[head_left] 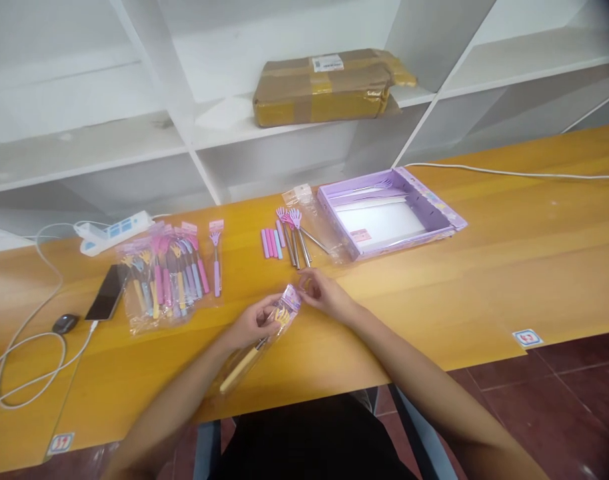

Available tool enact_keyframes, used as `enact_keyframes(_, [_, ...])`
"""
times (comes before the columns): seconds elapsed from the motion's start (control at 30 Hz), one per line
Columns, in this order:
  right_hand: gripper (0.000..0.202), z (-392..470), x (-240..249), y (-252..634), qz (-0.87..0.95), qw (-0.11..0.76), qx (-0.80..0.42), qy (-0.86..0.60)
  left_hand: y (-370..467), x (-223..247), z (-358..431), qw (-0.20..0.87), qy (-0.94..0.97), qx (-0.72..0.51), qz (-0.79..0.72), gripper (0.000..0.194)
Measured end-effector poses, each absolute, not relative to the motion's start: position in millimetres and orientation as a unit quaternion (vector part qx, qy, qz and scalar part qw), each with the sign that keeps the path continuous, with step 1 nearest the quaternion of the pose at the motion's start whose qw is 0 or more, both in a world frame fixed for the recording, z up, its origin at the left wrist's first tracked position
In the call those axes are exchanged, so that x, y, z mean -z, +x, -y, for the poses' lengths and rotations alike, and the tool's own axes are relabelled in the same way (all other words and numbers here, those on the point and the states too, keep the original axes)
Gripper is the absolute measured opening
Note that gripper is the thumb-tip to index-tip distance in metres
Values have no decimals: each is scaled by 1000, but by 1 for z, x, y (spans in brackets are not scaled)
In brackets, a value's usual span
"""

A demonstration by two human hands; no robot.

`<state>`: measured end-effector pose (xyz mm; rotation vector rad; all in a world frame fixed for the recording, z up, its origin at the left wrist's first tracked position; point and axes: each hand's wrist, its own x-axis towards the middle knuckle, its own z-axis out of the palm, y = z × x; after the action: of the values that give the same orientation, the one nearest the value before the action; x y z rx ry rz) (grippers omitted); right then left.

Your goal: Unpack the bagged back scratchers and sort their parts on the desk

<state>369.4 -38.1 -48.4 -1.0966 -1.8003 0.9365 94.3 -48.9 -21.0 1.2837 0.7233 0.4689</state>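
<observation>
My left hand (257, 323) is closed around a clear bag with a yellow back scratcher (242, 368) inside, its handle pointing down-left. At the bag's upper end is a purple header card (290, 298). My right hand (324, 293) has its fingers bent together at the edge of this card; what they pinch is too small to make out. Beyond the hands lie loose scratcher heads with metal rods (295, 240) and several coloured handles (271, 244). Bagged scratchers (167, 273) are piled at the left, with a single purple one (216, 263) beside them.
A purple tray box (352, 249) sits behind the loose parts, beside clear bags. At the left are a phone (106, 293), a black mouse (65, 324), a power strip (115, 233) and white cables. A taped parcel (324, 90) rests on the shelf.
</observation>
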Motion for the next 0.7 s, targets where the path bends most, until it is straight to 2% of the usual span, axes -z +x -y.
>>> enact_keyframes(0.2, [42, 40, 40, 378, 759, 388, -295, -432, 93, 21, 46, 718, 575, -226, -320, 77])
enact_keyframes(0.27, [32, 41, 36, 379, 759, 415, -281, -415, 93, 19, 46, 720, 575, -225, -316, 77])
enact_keyframes(0.37, [3, 42, 30, 379, 756, 462, -264, -381, 92, 19, 47, 714, 576, -218, -334, 80])
enact_keyframes(0.47, [17, 43, 24, 380, 761, 461, -272, -367, 90, 22, 47, 709, 573, -209, -353, 81])
enact_keyframes(0.6, [13, 44, 19, 380, 739, 444, -332, -382, 87, 26, 46, 713, 570, -204, -353, 82])
enact_keyframes(0.7, [19, 42, 20, 379, 718, 444, -365, -392, 86, 28, 45, 711, 578, -194, -350, 84])
